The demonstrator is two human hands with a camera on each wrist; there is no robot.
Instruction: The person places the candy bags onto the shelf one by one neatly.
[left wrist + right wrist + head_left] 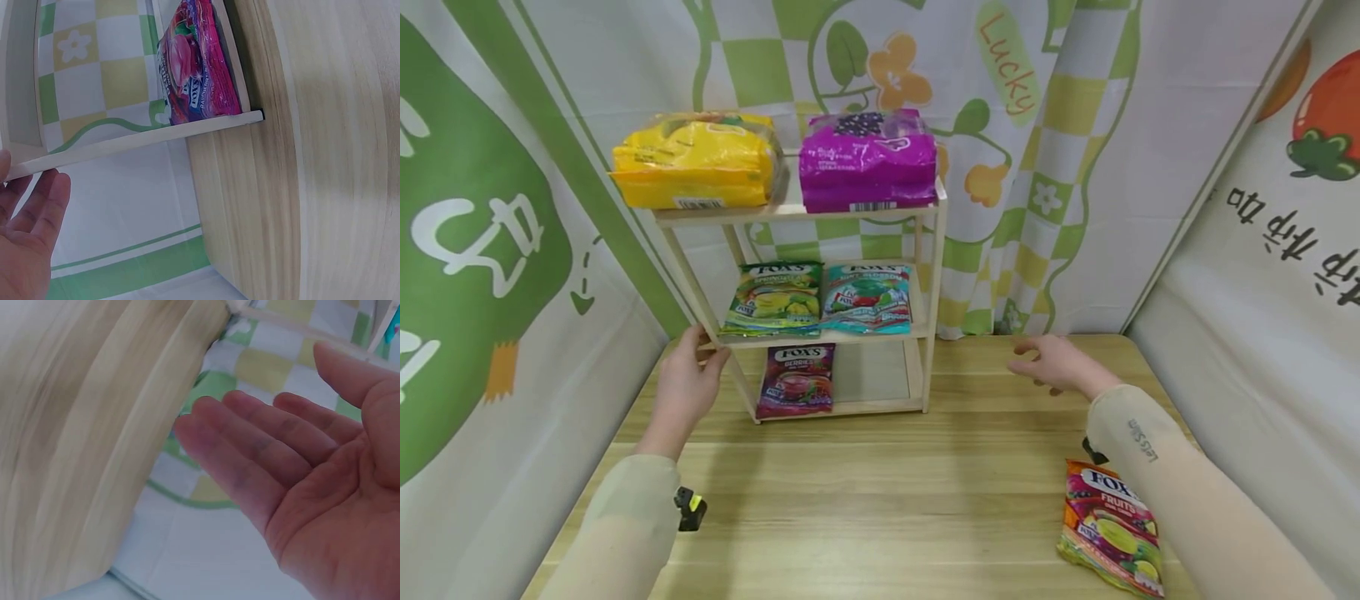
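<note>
A small three-tier wooden shelf [933, 292] stands on the table. My left hand [687, 379] holds its left front post between thumb and fingers; the left wrist view shows the fingers behind that post [134, 140]. To the right of the shelf, my right hand [1062, 364] hovers with its fingers apart from everything. In the right wrist view the palm of this hand [312, 481] faces the camera, bare, with relaxed fingers. Beneath my right forearm lies a Fox's Fruits candy bag [1112, 529], partly covered by the sleeve.
A yellow bag [696, 162] and a purple bag [868, 162] lie on the top tier. A green Fox's bag [777, 297] and a light-blue one [868, 298] share the middle. Fox's Berries [796, 379] sits at bottom left. Printed curtains [1037, 250] surround the wooden table [865, 500].
</note>
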